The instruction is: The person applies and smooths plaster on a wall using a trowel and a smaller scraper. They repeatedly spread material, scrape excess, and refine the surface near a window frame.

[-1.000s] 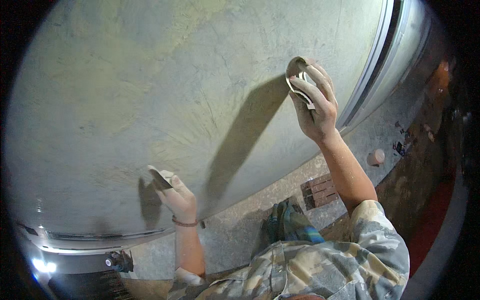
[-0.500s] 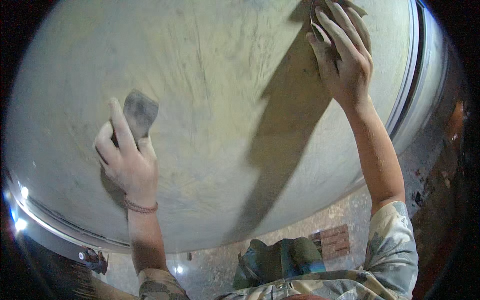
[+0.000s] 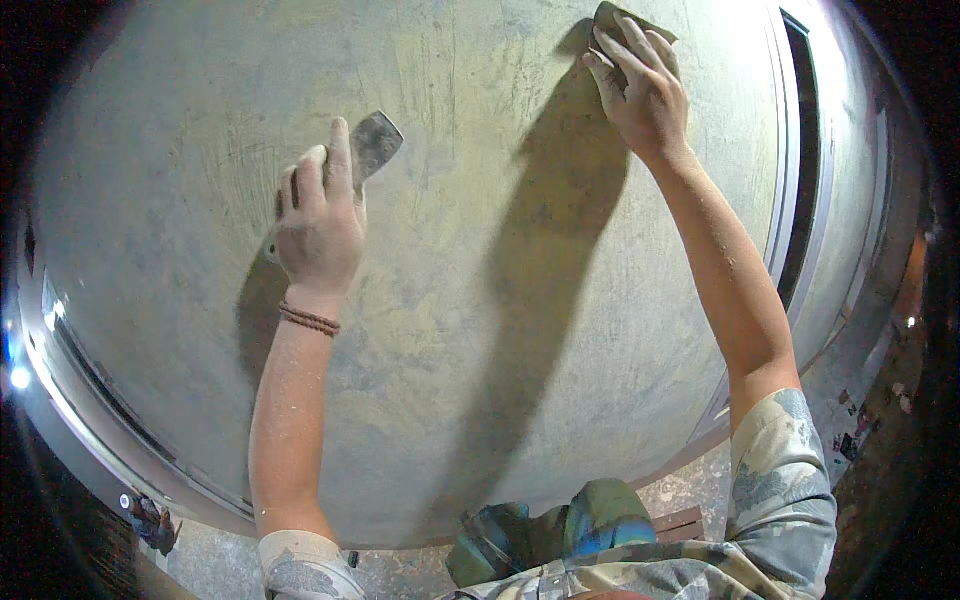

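The left hand (image 3: 318,225) grips a scraper (image 3: 374,145) against the plastered wall (image 3: 480,300). The right hand (image 3: 645,95) presses a sanding pad (image 3: 612,20) flat near the wall's top edge, fingers spread.

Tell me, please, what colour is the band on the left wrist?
Reddish-brown, a thin beaded band just below the left hand; head view.

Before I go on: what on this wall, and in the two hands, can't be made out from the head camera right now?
- Scraper handle: hidden inside the left hand; only the blade shows.
- Pad under the right hand: mostly covered by the fingers, top near the picture's rim; its kind is unclear.
- Wall beneath the arm's shadow: surface detail too dark.
- Floor at the lower edge: small, blurred, partly blocked by the sleeves.
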Demonstrator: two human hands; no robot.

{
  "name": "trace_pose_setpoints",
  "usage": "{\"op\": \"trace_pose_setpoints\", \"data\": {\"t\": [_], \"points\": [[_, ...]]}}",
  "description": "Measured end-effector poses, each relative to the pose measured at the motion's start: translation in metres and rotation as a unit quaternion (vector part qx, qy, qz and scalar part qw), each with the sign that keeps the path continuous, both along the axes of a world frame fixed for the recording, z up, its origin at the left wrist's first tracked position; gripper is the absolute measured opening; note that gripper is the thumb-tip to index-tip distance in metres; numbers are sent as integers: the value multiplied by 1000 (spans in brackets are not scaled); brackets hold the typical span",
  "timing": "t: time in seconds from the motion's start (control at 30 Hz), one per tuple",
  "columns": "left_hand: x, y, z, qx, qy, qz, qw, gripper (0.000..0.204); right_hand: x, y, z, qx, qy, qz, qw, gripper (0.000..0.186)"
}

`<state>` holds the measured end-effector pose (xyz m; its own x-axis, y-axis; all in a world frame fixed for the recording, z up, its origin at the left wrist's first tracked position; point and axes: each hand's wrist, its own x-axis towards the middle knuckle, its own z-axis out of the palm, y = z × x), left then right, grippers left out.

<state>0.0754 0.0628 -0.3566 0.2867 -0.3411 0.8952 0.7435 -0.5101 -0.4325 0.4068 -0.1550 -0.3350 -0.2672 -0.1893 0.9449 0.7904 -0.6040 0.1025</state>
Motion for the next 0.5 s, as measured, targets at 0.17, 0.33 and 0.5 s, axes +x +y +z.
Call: {"op": "trace_pose_setpoints", "data": {"t": [0.17, 0.33, 0.5], "points": [[22, -7, -36, 60, 5, 31, 998, 58, -27, 18, -54, -22, 38, 112, 993, 35], [26, 3, -41, 16, 5, -1, 1000, 68, -60, 28, -135, -178, -54, 115, 976, 25], [24, 1, -37, 20, 14, -27, 999, 66, -53, 32, -83, -34, 21, 128, 991, 28]]}}
